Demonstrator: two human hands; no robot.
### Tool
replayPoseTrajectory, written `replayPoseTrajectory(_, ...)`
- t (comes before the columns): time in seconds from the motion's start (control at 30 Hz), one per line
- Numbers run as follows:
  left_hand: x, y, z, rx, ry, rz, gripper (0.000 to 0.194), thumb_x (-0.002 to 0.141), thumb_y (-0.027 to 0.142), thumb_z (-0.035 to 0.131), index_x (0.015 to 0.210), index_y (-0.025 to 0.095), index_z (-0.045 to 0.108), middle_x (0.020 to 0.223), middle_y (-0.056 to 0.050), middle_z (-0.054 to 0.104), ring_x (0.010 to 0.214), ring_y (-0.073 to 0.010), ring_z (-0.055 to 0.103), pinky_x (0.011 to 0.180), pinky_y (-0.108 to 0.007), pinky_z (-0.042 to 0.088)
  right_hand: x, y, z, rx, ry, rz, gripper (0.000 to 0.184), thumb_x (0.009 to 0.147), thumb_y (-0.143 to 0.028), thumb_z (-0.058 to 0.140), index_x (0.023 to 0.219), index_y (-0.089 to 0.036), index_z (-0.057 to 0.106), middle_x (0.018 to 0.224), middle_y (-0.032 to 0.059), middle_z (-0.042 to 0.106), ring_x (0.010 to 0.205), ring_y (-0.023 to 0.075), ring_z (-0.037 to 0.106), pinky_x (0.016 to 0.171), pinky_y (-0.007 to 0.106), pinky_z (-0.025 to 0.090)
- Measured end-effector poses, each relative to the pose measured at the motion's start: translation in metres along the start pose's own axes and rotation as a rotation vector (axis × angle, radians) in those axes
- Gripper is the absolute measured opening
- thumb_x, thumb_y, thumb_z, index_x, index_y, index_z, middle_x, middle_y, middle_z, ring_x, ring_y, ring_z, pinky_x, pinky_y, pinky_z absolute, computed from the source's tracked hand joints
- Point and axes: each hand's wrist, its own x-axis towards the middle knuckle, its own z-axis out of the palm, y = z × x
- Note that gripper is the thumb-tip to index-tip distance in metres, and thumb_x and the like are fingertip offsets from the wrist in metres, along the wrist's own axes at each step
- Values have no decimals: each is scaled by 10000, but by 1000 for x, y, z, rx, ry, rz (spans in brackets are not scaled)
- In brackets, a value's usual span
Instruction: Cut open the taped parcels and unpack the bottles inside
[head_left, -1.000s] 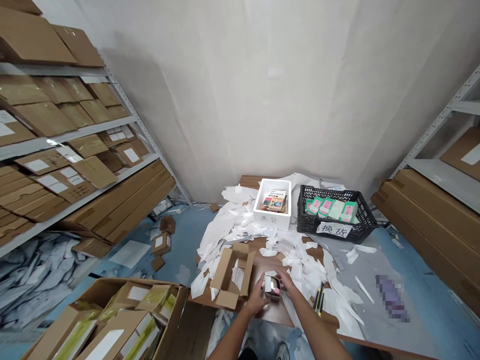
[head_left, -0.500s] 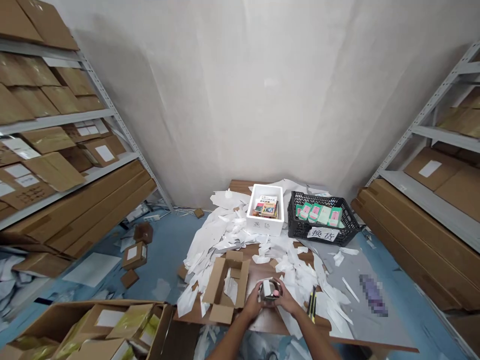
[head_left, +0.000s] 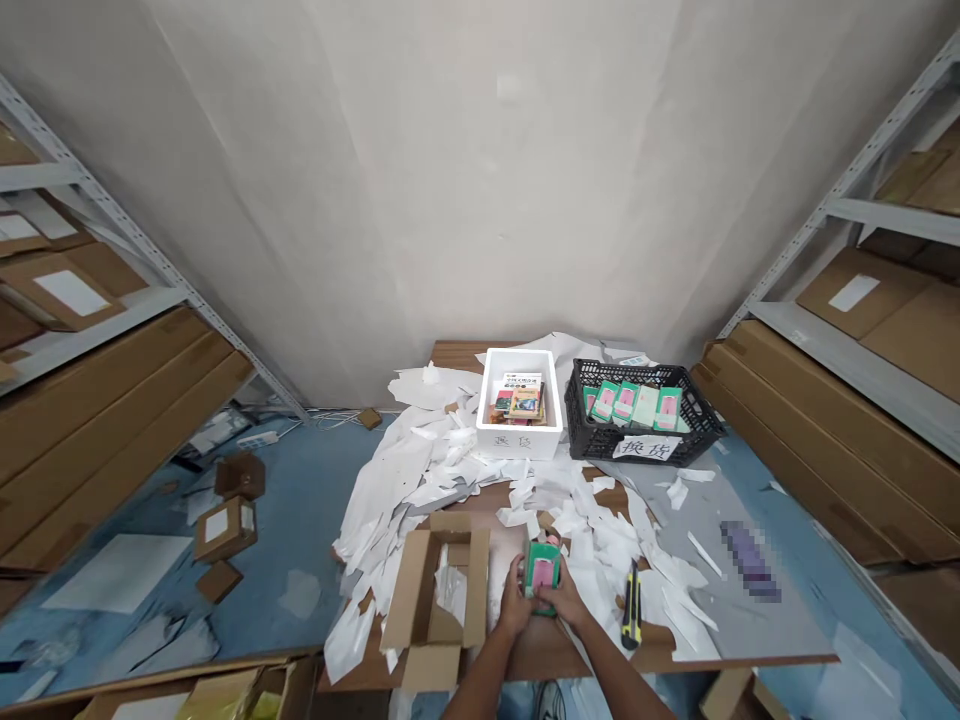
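Observation:
Between both hands, over the front of the table, is a small green box with a pink front [head_left: 543,570]. Its top looks open, and something pink shows at the upper edge. My left hand [head_left: 514,603] is closed around the box's left side, with the thumb on the front. From the right, my right hand [head_left: 568,599] grips the lower corner. An open cardboard box [head_left: 415,590] with its flaps spread stands left of my hands, and clear wrapping lies inside it. A yellow and black utility knife [head_left: 631,606] lies to the right.
Torn white paper [head_left: 390,480] covers much of the table [head_left: 585,655]. Behind stand a white bin [head_left: 517,445] of books and a black crate [head_left: 577,425] of similar green boxes. Cartons fill the left shelf [head_left: 150,305] and right shelf [head_left: 870,350]. Small boxes [head_left: 226,528] lie on the blue floor.
The green box has been tilted so that its pink front faces me; before, I looked down into its open top. My view has shifted a little to the left-hand shelf's right.

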Motion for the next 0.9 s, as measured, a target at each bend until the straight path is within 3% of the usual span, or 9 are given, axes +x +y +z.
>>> replayPoseTrajectory(0.13,-18,11,0,-102,65,115,1240,287,274,952,1444,455,542,1360,-119,647,1311,-488,672,1016,-515,595,-13,-30,3,26,-46,-67,854,488,-342,793,1319,-441,625,1004,-3,728,962,387,735,947,618,586)
replayPoseTrajectory(0.33,-61,67,-17,-88,118,328,1201,387,372,1050,1497,320,592,1384,-159,698,1245,-409,715,1060,-551,604,-29,-93,21,-27,-71,-244,823,567,-323,824,1369,-309,639,1100,42,733,968,307,698,928,482,602)
replayPoseTrajectory(0.47,-63,112,-36,-26,38,508,1123,463,453,1031,1496,276,625,1428,-141,700,1339,-406,663,1126,-537,552,-24,-139,30,-56,-42,-424,829,639,-327,850,1431,-299,605,1244,52,740,1084,309,706,1006,484,577)
replayPoseTrajectory(0.53,-58,140,-33,12,-40,563,1091,501,458,1014,1502,275,619,1462,-133,682,1352,-389,657,1135,-522,544,-22,-164,23,-75,23,-504,848,646,-333,879,1445,-296,597,1322,64,726,1178,323,688,1069,492,550)
replayPoseTrajectory(0.6,-54,167,-16,66,-119,606,1059,552,456,994,1520,275,604,1469,-132,675,1345,-360,661,1127,-490,551,-23,-186,5,-72,113,-543,891,647,-354,892,1476,-293,571,1353,77,712,1216,325,676,1085,487,546)
replayPoseTrajectory(0.67,-51,190,15,104,-192,644,1024,603,440,976,1535,276,587,1459,-132,679,1332,-334,666,1125,-470,555,-26,-203,-23,-53,208,-534,945,655,-382,896,1519,-287,524,1332,95,714,1186,320,691,1042,473,574)
replayPoseTrajectory(0.8,-37,220,96,125,-326,675,1011,621,395,990,1535,249,584,1465,-153,673,1264,-306,691,1100,-457,571,-33,-224,-95,-38,401,-504,976,685,-424,901,1547,-275,469,1225,103,746,1047,300,742,937,446,615)
replayPoseTrajectory(0.9,-12,231,154,107,-383,675,1026,605,389,1014,1529,230,597,1431,-155,695,1243,-306,697,1074,-452,585,-24,-236,-149,-40,479,-509,936,687,-441,910,1511,-273,499,1166,89,767,994,291,758,902,428,623)
